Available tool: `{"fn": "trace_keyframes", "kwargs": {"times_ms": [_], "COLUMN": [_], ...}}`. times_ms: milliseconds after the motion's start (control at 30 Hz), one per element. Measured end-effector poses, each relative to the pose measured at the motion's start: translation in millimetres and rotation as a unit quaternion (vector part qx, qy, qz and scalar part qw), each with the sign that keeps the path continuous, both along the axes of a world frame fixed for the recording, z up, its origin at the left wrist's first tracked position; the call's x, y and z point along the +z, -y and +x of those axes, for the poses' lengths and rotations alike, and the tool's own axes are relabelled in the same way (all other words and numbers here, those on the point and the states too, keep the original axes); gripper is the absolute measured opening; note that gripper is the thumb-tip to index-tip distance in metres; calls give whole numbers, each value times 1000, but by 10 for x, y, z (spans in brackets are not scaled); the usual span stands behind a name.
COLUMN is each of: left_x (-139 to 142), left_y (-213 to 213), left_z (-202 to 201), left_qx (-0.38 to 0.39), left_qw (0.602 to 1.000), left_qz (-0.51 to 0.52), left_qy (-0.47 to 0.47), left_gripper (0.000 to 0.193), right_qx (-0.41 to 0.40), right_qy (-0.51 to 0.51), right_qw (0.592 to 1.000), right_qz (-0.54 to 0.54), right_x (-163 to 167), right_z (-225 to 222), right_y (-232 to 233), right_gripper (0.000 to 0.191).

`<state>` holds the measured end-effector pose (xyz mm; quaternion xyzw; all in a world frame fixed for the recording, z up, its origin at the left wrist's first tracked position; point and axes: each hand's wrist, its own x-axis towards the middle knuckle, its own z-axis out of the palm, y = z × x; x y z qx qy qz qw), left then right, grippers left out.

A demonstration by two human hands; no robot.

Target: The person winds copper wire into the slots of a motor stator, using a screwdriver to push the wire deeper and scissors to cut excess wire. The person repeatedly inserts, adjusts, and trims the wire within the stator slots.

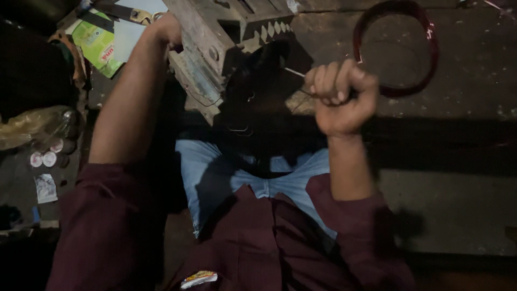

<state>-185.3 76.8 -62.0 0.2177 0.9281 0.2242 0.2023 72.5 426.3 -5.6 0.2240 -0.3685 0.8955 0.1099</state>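
At the upper left a flat green and white printed paper package [97,46] is lying tilted beside the left forearm, just left of the machine. Below it, at the left edge, a crumpled clear plastic bag [37,126] is sitting in shadow; what it is holding is too dark to tell. Just under the bag several small round white caps with red marks [44,158] are lying close together, and below them a small pale printed slip of paper [46,188] is resting on the dark floor. A small yellow and red printed wrapper [199,278] is showing at the bottom edge, against the maroon garment.

The left hand [168,28] is reaching up to the worn grey metal winding machine [215,48] and is pressing against its upper left side; the fingers are hidden behind the frame, so whether they are gripping cannot be told. The right hand [342,97] is curling into a tight fist, pinching a thin bright strand of wire [295,72] that is running from the fist toward the dark middle of the machine. Behind the fist a round coil of dark red enamelled copper wire [396,48] is lying flat on the grey concrete floor [463,205], its lower left edge touching or passing behind the knuckles.
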Motion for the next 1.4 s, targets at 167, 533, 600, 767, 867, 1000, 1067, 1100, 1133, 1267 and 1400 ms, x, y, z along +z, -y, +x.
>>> {"fn": "trace_keyframes", "kwargs": {"times_ms": [167, 533, 600, 767, 867, 1000, 1067, 1100, 1133, 1267, 1400], "left_x": [192, 16, -5, -71, -88, -72, -54, -57, -55, -39, 19], "left_y": [2, 171, 156, 89, 83, 126, 148, 158, 169, 178, 166], "left_z": [88, -95, -80, -33, -63, -139, -153, -152, -157, -108, -68], "left_qx": [-8, -26, -23, -5, -13, -34, -39, -42, -42, -42, -41], "left_qw": [999, 998, 999, 999, 999, 999, 998, 998, 998, 997, 994], "left_qz": [-31, -60, -40, 21, 28, -18, -50, -56, -56, -61, -98], "left_qy": [4, 0, 6, 24, 26, 10, 3, 2, 0, -7, -7], "left_gripper": [32, 32, 32, 32, 31, 31, 31, 31, 31, 31, 31], "right_qx": [-22, -34, -26, -61, -81, -175, -197, -191, -185, -106, -28], "right_qy": [29, -156, -169, -144, -88, -67, -64, -47, -32, 81, 55], "right_qw": [987, 985, 985, 988, 993, 978, 965, 967, 967, 968, 973], "right_qz": [156, 60, 28, 18, 10, 94, 159, 165, 171, 213, 222], "right_x": [375, 52, -62, -210, -182, -47, 44, 92, 145, 351, 530], "right_z": [127, 654, 615, 271, 133, 119, 130, 126, 112, 36, 79], "right_y": [-117, -24, 26, 346, 505, 624, 628, 616, 580, 405, 126], "right_gripper": [41, 42, 41, 33, 34, 41, 44, 44, 44, 41, 45]}}
